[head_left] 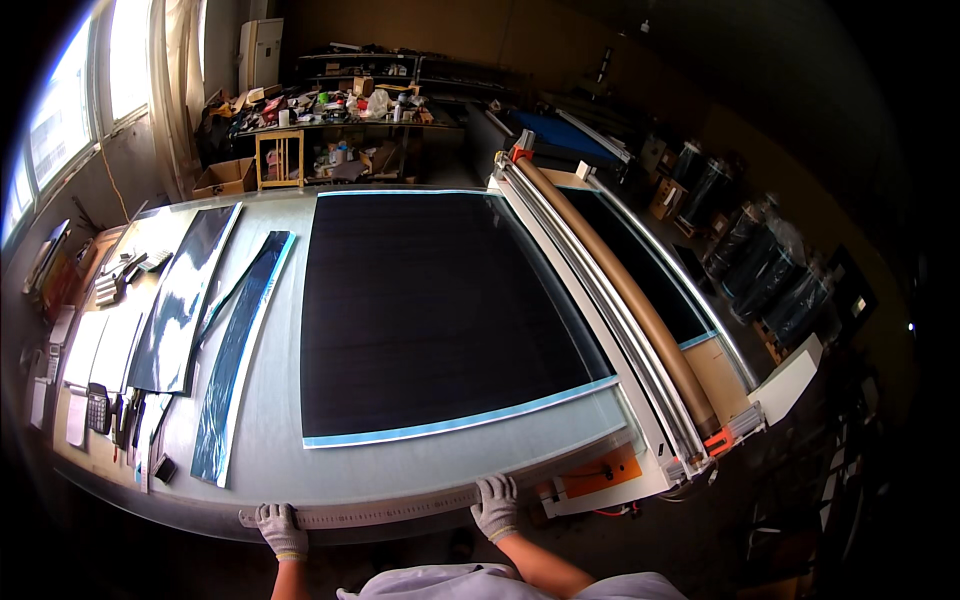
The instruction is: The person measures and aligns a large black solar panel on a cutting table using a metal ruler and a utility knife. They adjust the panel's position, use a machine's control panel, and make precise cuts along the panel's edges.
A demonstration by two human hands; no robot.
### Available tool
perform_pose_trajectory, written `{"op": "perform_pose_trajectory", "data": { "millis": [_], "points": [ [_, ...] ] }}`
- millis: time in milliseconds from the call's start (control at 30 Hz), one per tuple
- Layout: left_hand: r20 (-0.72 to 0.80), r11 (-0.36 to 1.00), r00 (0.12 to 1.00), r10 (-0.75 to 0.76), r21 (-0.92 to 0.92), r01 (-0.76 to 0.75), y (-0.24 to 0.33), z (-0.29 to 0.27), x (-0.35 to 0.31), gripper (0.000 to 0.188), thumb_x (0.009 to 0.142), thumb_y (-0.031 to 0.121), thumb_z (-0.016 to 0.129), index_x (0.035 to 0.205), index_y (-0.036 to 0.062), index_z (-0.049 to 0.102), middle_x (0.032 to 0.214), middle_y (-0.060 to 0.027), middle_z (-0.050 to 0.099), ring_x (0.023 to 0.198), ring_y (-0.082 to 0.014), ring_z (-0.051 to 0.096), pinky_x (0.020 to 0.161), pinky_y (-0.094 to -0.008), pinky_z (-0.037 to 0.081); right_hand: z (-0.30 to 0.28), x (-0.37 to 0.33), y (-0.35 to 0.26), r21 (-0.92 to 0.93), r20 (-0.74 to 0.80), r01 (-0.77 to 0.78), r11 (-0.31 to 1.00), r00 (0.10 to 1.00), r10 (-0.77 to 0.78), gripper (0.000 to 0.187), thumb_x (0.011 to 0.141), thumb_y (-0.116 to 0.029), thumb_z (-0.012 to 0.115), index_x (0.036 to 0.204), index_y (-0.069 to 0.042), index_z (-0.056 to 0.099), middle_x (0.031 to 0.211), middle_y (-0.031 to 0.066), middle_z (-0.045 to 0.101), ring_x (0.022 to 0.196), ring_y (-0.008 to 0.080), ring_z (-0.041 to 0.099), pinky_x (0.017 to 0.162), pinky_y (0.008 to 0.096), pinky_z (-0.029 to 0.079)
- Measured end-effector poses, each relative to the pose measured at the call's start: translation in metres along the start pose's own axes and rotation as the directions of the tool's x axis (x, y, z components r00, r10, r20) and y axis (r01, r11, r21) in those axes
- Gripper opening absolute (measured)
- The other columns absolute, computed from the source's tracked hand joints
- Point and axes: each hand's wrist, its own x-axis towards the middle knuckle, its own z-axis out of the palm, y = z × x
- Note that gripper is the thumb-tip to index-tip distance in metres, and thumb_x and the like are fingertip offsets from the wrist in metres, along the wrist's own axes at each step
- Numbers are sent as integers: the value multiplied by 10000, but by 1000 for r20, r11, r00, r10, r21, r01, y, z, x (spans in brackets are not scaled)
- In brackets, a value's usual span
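Note:
A long metal ruler lies along the near edge of the table, its scale marks visible. My left hand, in a grey knit glove, closes over the ruler near its left end. Farther right, my right hand, gloved alike, grips the ruler too; the thumbs' undersides are hidden. Beyond the ruler, a large black sheet with light-blue strips along its near and far edges is spread flat on the grey table. The sheet's right side reaches the machine's rail.
A roller machine with a brown roll crosses the table's right side. Left lie shiny dark film strips, a reflective sheet, a calculator and small tools. Behind are a cluttered bench, a yellow chair and wrapped rolls.

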Motion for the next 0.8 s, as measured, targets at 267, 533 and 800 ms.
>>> {"op": "perform_pose_trajectory", "data": {
  "millis": [267,533,800],
  "points": [
    [3,1000,1000,-31,-1,31,2,0,-1,122,715,69,590,833,45,573,936,-168,565,1071,-404,510,997,-515,391,-2,0,-1,-14,9,-1,1000,1000,1,631,683,-267,743,1257,-92,548,1264,129,519,1285,354,438,1131,554,290],
    [25,1000,999,-28,-5,28,-5,7,-4,143,707,81,593,844,41,588,953,-179,579,1065,-408,523,1011,-518,388,-2,1,-2,-8,1,-2,1000,1000,2,627,678,-262,738,1252,-91,552,1258,130,523,1280,356,442,1130,554,291],
    [20,1000,1000,-18,-3,18,-4,4,-3,122,724,84,593,838,46,572,933,-169,574,1051,-400,522,1003,-518,388,-3,1,-1,9,-4,16,1000,1000,-16,638,667,-253,746,1246,-75,546,1253,156,506,1265,382,445,1123,570,300]
  ]
}}
